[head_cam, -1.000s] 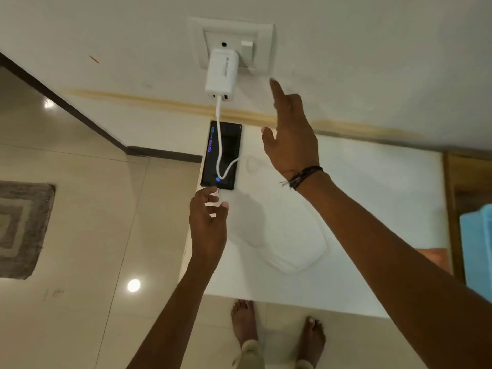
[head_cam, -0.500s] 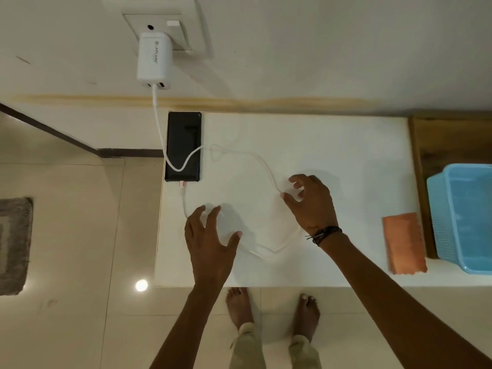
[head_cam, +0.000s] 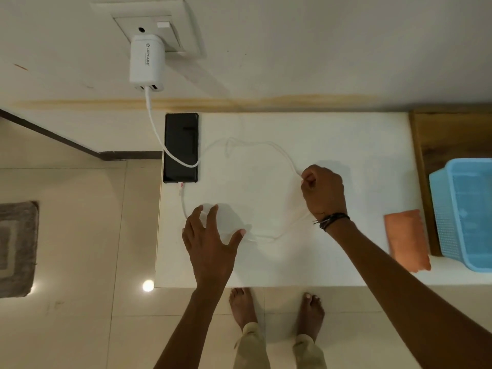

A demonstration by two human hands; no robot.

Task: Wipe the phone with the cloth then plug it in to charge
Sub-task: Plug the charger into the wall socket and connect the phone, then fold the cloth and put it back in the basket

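A black phone (head_cam: pixel 181 147) lies at the far left corner of the white table (head_cam: pixel 332 145), screen dark. A white cable (head_cam: pixel 157 134) runs from the white charger (head_cam: pixel 146 62) in the wall socket (head_cam: pixel 157 27), crosses the phone, loops over the table and enters the phone's near end. My right hand (head_cam: pixel 323 193) pinches the cable's loop at mid-table. My left hand (head_cam: pixel 210 235) rests spread on the table over the cable's near stretch, holding nothing. The folded orange cloth (head_cam: pixel 407 239) lies at the right, apart from both hands.
A light blue plastic basket (head_cam: pixel 466 214) stands at the right on a wooden surface (head_cam: pixel 450 134), beside the cloth. The table's left edge drops to a tiled floor with a grey mat (head_cam: pixel 16 249). My bare feet (head_cam: pixel 277 310) stand at the front edge.
My right hand came down from the wall switch to the cable loop and closed on it. My left hand drew back from the phone's near end and spread flat. The phone screen went dark.
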